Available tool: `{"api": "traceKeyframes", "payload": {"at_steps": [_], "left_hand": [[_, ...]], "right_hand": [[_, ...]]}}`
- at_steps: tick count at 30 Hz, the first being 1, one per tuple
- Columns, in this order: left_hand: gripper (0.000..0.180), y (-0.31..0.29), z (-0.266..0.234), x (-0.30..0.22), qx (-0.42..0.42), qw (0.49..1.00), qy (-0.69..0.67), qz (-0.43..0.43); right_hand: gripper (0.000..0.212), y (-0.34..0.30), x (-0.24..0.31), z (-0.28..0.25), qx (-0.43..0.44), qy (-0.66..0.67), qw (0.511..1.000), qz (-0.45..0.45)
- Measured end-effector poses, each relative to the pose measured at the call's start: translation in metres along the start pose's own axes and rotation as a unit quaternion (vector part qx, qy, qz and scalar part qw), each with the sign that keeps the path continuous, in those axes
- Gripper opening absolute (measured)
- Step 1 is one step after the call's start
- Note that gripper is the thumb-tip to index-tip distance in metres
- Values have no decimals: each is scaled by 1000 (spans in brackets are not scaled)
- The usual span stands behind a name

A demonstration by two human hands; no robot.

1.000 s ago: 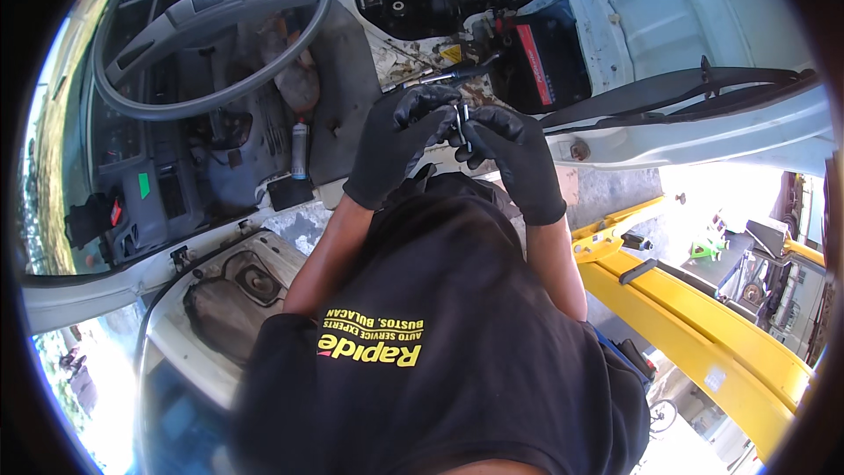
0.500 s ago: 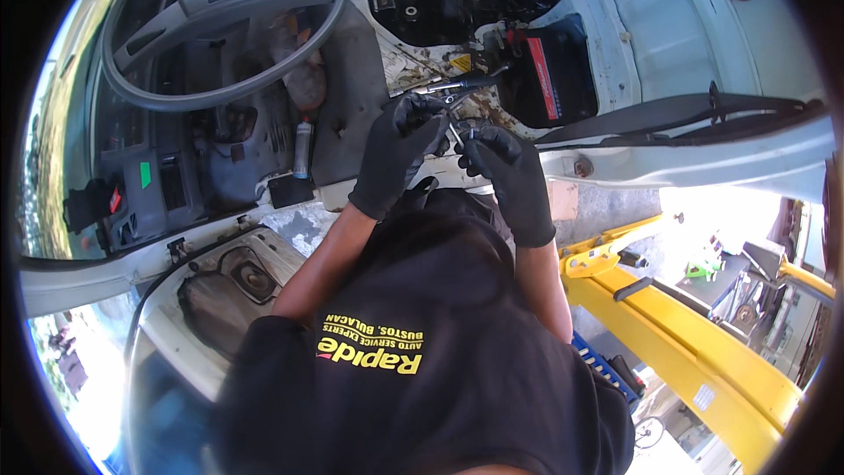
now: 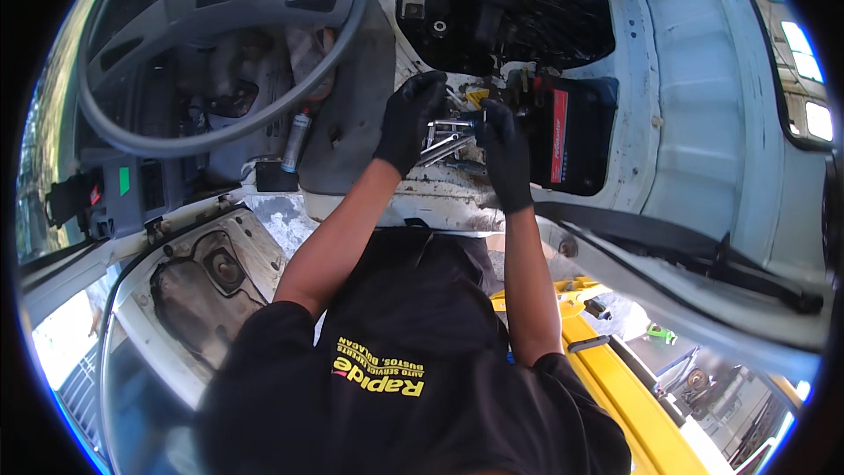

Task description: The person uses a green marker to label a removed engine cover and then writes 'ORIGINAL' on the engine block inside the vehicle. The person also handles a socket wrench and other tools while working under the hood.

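My left hand (image 3: 413, 119), in a black glove, is over the vehicle's metal floor, its fingers curled and pointing away from me. What it holds, if anything, is hidden. My right hand (image 3: 507, 154), gloved too, has its fingers bent beside the dark handle of a slim tool with a shiny metal shaft (image 3: 451, 124). Its fingertips partly cover that handle, so a grip on it is unclear. Shiny metal hand tools (image 3: 444, 149) lie between my hands, too small to name surely. A yellow label (image 3: 477, 98) sits just beyond.
A battery (image 3: 591, 136) with a red label stands to the right. Ahead is an open engine bay (image 3: 510, 13). The steering wheel (image 3: 220, 141) and a spray can (image 3: 297, 141) are on the left. A yellow lift arm (image 3: 615, 387) stands behind at lower right.
Both hands have reached farther forward and moved apart. The small shiny rod held between them earlier no longer shows clearly. The view has shifted, bringing the floor and engine bay lower in the picture.
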State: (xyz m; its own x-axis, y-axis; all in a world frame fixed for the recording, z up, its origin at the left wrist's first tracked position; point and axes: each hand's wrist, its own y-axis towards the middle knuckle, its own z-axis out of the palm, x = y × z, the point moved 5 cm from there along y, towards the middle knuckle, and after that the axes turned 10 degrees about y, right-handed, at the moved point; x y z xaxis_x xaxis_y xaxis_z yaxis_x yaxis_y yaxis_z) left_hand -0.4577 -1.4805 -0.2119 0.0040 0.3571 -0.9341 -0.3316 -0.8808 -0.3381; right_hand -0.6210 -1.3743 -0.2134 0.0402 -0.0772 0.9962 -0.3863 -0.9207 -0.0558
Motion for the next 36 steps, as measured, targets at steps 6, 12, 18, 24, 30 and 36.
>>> {"api": "traceKeyframes", "payload": {"at_steps": [6,12,18,24,30,36], "left_hand": [[29,135,36,81,-22,995,-61,71],[27,272,61,159,-85,978,59,180],[29,343,100,166,-241,776,532,239],[50,405,120,220,-194,773,591,128],[53,408,120,226,-336,801,464,173],[52,413,113,230,-233,858,418,184]], "right_hand": [[30,125,-130,-20,-41,-219,969,-103],[27,206,-216,-11,45,-363,923,-115],[23,215,-216,-3,64,-451,883,-114],[19,218,-218,-7,68,-482,872,-56],[18,220,-216,-7,67,-462,880,-86],[17,222,-219,-7,58,-418,900,-105]]}}
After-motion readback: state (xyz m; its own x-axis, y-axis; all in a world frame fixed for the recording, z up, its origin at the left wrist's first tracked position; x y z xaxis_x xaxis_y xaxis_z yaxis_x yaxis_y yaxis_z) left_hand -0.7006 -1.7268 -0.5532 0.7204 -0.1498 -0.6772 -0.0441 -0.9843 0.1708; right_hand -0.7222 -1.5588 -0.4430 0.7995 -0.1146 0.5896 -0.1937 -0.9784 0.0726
